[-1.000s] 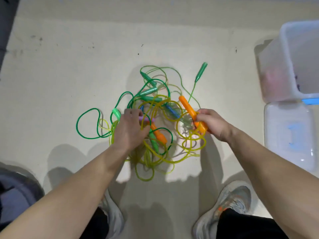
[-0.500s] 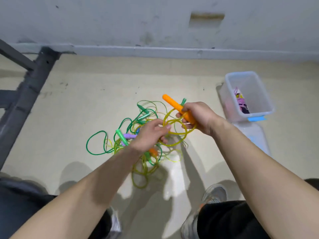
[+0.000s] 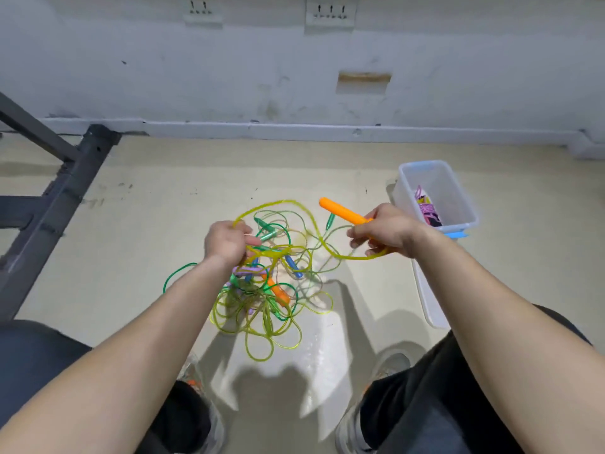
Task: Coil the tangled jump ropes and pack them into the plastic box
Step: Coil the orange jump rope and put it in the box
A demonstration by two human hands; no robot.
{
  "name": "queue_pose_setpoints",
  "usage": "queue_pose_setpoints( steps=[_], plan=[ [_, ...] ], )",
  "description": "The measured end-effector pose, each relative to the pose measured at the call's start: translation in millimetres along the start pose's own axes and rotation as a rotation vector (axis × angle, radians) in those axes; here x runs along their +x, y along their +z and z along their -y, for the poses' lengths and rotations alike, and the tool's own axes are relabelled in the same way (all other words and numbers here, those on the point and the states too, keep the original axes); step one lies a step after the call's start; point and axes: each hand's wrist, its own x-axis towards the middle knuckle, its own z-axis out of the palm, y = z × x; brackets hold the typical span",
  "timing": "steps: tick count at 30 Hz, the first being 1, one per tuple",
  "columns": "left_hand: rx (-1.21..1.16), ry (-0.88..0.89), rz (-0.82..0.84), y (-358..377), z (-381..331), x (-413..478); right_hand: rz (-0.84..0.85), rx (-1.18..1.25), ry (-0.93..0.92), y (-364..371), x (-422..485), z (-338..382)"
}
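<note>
A tangle of jump ropes [image 3: 262, 303] lies on the floor between my feet, with yellow and green cords and several green, blue, purple and orange handles. My right hand [image 3: 383, 229] grips one orange handle [image 3: 340, 210], raised above the pile. Its yellow cord [image 3: 288, 204] arcs over to my left hand [image 3: 226, 240], which grips the cord above the tangle. The second orange handle [image 3: 276, 290] lies in the pile. The clear plastic box [image 3: 458, 194] stands at the right with a coiled pink rope [image 3: 425, 209] inside.
The box's lid [image 3: 427, 299] lies flat on the floor just in front of the box. A dark metal frame [image 3: 55, 204] stands at the left. A wall with a skirting board runs across the back. My shoes are at the bottom edge.
Both hands have risen from the pile and moved apart, drawing the yellow cord out into a loop between them. The camera has tilted up, showing the wall and the whole box.
</note>
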Motion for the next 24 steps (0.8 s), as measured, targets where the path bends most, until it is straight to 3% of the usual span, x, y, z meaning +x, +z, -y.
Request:
queue_pose_setpoints(
  steps=[3, 5, 7, 12, 15, 18, 21, 24],
  plan=[
    [0.038, -0.104, -0.195, -19.6, 11.0, 17.2, -0.104, -0.015, 0.033, -9.1, -6.3, -2.0],
    [0.365, -0.164, -0.115, -24.0, 15.6, 17.5, -0.133, 0.063, 0.013, -10.7, -13.3, -0.1],
    [0.528, -0.136, 0.021, -12.6, 8.8, 1.5, -0.117, 0.081, -0.036, -7.5, -19.6, 2.7],
    [0.110, 0.290, 0.369, 41.7, -27.9, -47.8, -0.015, 0.023, -0.153, 16.2, -28.7, 17.1],
    [0.048, 0.352, 0.726, 66.9, -46.9, -69.8, 0.037, 0.277, -0.225, 27.4, -31.5, 33.4],
    [-0.027, 0.285, 0.908, 78.4, -41.2, -75.8, -0.056, 0.559, -0.173, 25.6, -27.9, 49.0],
    [0.294, 0.308, 0.879, 75.1, -4.4, -57.9, -0.184, 0.698, -0.146, 17.0, -19.3, 58.1],
    [0.873, 0.291, 0.670, 43.1, 48.4, -23.5, -0.378, 0.503, -0.216, 7.8, -9.7, 62.8]
  ],
)
